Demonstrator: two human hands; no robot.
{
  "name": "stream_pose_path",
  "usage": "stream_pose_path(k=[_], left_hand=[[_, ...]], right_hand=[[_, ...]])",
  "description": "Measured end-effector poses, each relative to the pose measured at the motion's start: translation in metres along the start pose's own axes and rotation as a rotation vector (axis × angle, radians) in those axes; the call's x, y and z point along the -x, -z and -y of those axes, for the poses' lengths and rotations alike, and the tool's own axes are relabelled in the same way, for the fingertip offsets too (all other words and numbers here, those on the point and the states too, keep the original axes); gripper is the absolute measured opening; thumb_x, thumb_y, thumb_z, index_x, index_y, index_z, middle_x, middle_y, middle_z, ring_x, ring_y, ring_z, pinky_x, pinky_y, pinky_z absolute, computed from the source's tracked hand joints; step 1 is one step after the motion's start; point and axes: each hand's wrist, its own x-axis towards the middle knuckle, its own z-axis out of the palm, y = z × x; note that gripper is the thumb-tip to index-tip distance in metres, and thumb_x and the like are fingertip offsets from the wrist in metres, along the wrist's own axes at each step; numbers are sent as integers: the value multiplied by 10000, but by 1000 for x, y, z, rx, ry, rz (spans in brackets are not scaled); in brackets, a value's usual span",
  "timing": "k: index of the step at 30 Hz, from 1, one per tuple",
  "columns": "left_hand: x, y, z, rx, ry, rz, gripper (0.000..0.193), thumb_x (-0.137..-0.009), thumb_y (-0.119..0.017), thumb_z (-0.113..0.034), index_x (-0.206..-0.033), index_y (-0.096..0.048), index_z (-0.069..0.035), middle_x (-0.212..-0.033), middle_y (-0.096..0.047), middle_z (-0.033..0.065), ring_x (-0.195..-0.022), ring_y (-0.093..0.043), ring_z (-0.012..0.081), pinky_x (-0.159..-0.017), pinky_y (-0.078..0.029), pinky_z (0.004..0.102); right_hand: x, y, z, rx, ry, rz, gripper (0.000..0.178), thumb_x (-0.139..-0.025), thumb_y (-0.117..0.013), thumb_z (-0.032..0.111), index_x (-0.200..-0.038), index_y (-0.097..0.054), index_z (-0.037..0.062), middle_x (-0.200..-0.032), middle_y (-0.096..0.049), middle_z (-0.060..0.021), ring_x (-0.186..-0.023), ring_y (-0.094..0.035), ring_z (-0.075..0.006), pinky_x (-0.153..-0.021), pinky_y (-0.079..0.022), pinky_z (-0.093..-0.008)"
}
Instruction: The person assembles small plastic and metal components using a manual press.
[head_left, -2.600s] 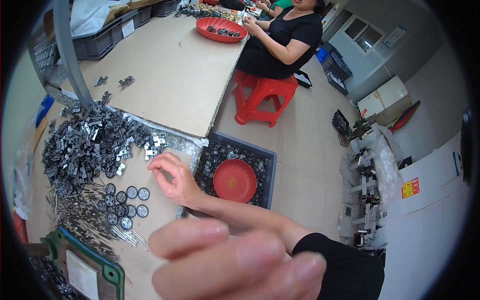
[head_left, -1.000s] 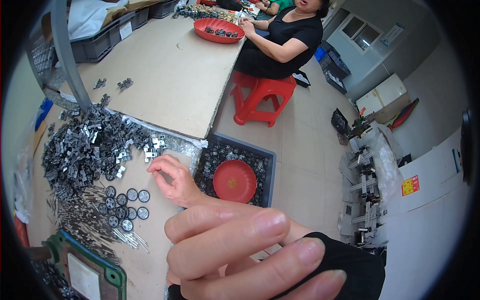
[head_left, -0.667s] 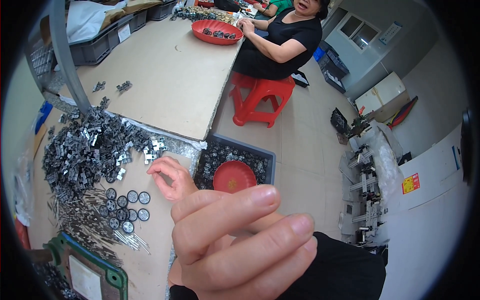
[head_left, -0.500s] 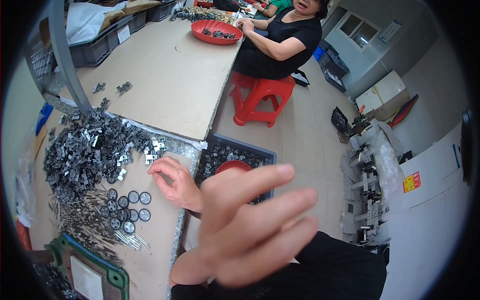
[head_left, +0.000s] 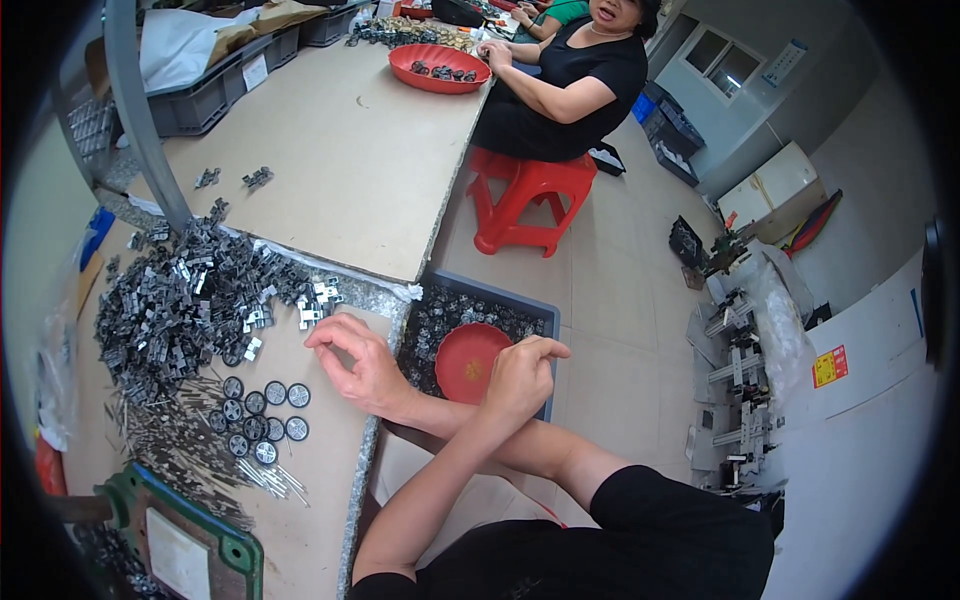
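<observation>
My forearms cross over the table's front edge, the left wrist above the right forearm. My right hand (head_left: 362,368) is at the left, over the table beside the metal parts; thumb and fingers curve apart with nothing between them. My left hand (head_left: 518,384) hangs over the rim of a red bowl (head_left: 466,362), its index finger stretched to the right and its other fingers loosely bent; I see nothing held. Small black-and-silver wheels (head_left: 265,452) lie near a heap of dark and silver metal parts (head_left: 175,300). Thin metal pins (head_left: 180,460) are scattered beside them.
A grey crate (head_left: 545,310) of small dark parts stands under the bowl. A green metal machine base (head_left: 240,550) is at lower left. Farther off, a person in black (head_left: 575,85) sits on a red stool (head_left: 530,200) by a red dish (head_left: 440,88). A metal post (head_left: 140,120) rises at left.
My left hand has dropped away from close in front of the view to above the bowl, uncovering it. My right hand has stayed almost in place. The view has shifted slightly.
</observation>
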Motion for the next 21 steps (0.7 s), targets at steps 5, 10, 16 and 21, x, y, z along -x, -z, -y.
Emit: stream_pose_path(k=[5, 10, 16, 21], left_hand=[[3, 2, 1, -19, 38, 54, 270, -776, -413, 14, -874, -665, 19, -806, -646, 152, -743, -639, 270, -693, -498, 352], [5, 2, 4, -85, 24, 89, 270, -775, -416, 9, -878, -665, 25, -896, -653, 177, -839, -638, 318, -777, -496, 379], [8, 3, 5, -121, 39, 114, 274, -769, -420, 3, -888, -666, 25, -918, -652, 183, -887, -629, 329, -821, -486, 391], [11, 3, 5, -135, 48, 130, 270, -770, -424, -3, -890, -665, 24, -925, -651, 188, -896, -626, 332, -835, -481, 397]], right_hand=[[0, -2, 0, -1, -32, 8, 101, -802, -556, -10, -891, -595, 18, -919, -579, -106, -869, -571, -238, -778, -452, -302], [0, -2, 0, 2, -11, -11, 91, -803, -554, 8, -885, -591, 24, -907, -579, -104, -853, -562, -255, -776, -448, -325], [1, -3, 0, -30, -30, -23, 86, -804, -548, 23, -880, -588, 31, -894, -580, -103, -852, -553, -274, -779, -444, -346], [1, -2, 0, 8, -6, -14, 94, -807, -557, -8, -890, -592, 19, -913, -575, -102, -846, -571, -227, -754, -458, -295]])
